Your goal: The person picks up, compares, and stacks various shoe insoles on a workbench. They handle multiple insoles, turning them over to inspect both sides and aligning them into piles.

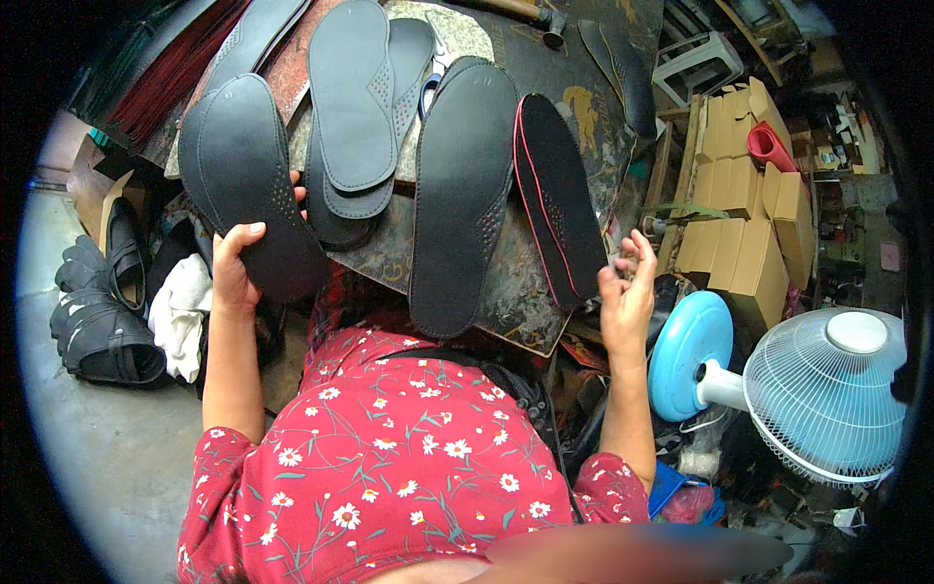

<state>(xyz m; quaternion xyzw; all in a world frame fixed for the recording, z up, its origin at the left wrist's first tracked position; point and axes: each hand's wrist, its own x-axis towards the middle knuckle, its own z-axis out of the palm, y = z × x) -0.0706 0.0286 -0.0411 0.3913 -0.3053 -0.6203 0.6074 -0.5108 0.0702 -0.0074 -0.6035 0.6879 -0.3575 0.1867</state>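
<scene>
A black shoe insole point(238, 161) with stitched edges and small perforations is in my left hand point(238, 258), thumb on top and fingers behind it. My right hand point(628, 292) is raised beside the table's right side, holding nothing, with thumb and fingers apart. Closest to it lies a black insole with red edging point(550, 185); whether a fingertip touches it I cannot tell. Between the hands, a larger black insole point(462, 195) overhangs the table's near edge, with another partly under it. Further left, a stack of grey-black insoles point(352, 97) lies on a pale slab point(457, 34).
The dark worktable point(379, 261) also bears a hammer point(553, 27) and another pair of insoles point(623, 73). Cardboard boxes point(744, 258) and a blue-and-white fan point(827, 389) stand at right. Black sandals point(102, 316) and a white cloth point(180, 311) are at left.
</scene>
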